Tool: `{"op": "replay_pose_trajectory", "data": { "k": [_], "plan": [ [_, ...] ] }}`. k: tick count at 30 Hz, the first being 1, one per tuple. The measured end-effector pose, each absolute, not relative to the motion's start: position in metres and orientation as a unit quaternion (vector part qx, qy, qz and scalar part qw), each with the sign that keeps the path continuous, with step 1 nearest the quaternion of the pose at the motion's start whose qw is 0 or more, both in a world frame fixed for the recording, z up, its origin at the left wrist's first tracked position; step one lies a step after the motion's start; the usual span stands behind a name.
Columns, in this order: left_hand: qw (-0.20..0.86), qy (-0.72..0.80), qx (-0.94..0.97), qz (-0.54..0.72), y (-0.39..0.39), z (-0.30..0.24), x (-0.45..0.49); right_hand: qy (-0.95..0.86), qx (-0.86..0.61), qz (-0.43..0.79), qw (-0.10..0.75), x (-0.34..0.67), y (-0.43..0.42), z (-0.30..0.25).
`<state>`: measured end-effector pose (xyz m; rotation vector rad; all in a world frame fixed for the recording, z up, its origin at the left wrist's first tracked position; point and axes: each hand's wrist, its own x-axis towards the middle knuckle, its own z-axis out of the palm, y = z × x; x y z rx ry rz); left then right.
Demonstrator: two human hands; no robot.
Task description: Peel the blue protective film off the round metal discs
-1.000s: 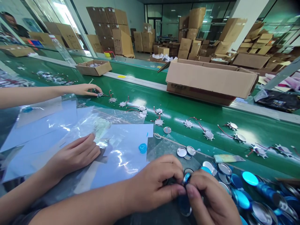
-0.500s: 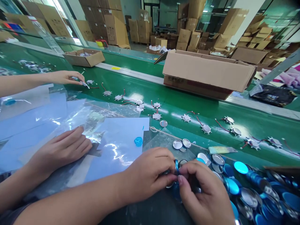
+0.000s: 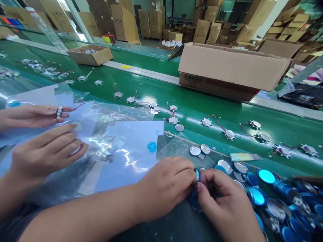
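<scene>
At the far left, a co-worker's hand (image 3: pixel 35 116) has a small wired piece (image 3: pixel 59 113) in its fingers, and the co-worker's other hand (image 3: pixel 47 153) is just below it. Next come shiny clear plastic and a pale blue sheet (image 3: pixel 126 144) lying flat. To the right of that is the person's left hand (image 3: pixel 174 185), its fingers curled in and pinched on a small blue disc (image 3: pixel 197 175). The disc stands on its edge between the two hands, so just a thin bit shows. It looks like thin metal, so I think it is light and stiff, and its smooth shiny skin may be slippery. The rim looks like the best place to hold it, with a soft pinch, since a hard squeeze might bend or scratch it. The right hand (image 3: pixel 224 198) is next, its thumb and pointing finger almost closed by the disc's edge; I can't tell if they grip it or only touch it. At the far right is a pile of blue and silver discs (image 3: pixel 297 205), some leaning on others, which could slide if bumped.
</scene>
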<state>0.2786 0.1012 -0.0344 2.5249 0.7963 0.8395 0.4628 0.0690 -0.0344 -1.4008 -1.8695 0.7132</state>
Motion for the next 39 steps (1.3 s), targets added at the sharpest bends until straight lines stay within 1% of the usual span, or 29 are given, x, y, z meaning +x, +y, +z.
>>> {"op": "replay_pose_trajectory", "data": {
  "k": [3,5,11,18,24,26,28,31,33,35,37,39],
  "plan": [
    [0.159,0.275,0.906,0.281,0.100,-0.034,0.279,-0.738,-0.526,0.212,0.365,0.461,0.071,-0.033],
    [0.163,0.274,0.909,0.267,0.100,-0.033,0.280,-0.757,-0.511,0.186,0.362,0.460,0.072,-0.031],
    [0.195,0.292,0.901,0.254,0.098,-0.031,0.279,-0.770,-0.506,0.211,0.328,0.463,0.073,-0.028],
    [0.225,0.301,0.893,0.248,0.099,-0.029,0.277,-0.781,-0.487,0.190,0.343,0.462,0.073,-0.024],
    [0.190,0.312,0.895,0.257,0.100,-0.030,0.276,-0.799,-0.474,0.119,0.351,0.460,0.071,-0.024],
    [0.201,0.305,0.892,0.265,0.100,-0.030,0.276,-0.798,-0.474,0.112,0.354,0.459,0.071,-0.025],
    [0.252,0.282,0.884,0.275,0.101,-0.029,0.276,-0.794,-0.476,0.110,0.361,0.459,0.070,-0.027],
    [0.376,0.230,0.845,0.302,0.103,-0.029,0.277,-0.777,-0.492,0.097,0.380,0.464,0.070,-0.030],
    [0.462,0.210,0.790,0.344,0.103,-0.030,0.278,-0.766,-0.511,0.086,0.381,0.472,0.070,-0.032],
    [0.586,0.178,0.678,0.407,0.103,-0.032,0.279,-0.755,-0.529,0.077,0.380,0.482,0.070,-0.033],
    [0.711,0.150,0.512,0.458,0.103,-0.034,0.280,-0.743,-0.537,0.070,0.393,0.489,0.070,-0.033],
    [0.776,0.148,0.370,0.489,0.103,-0.036,0.281,-0.738,-0.515,0.061,0.432,0.491,0.072,-0.031]
  ]
}}
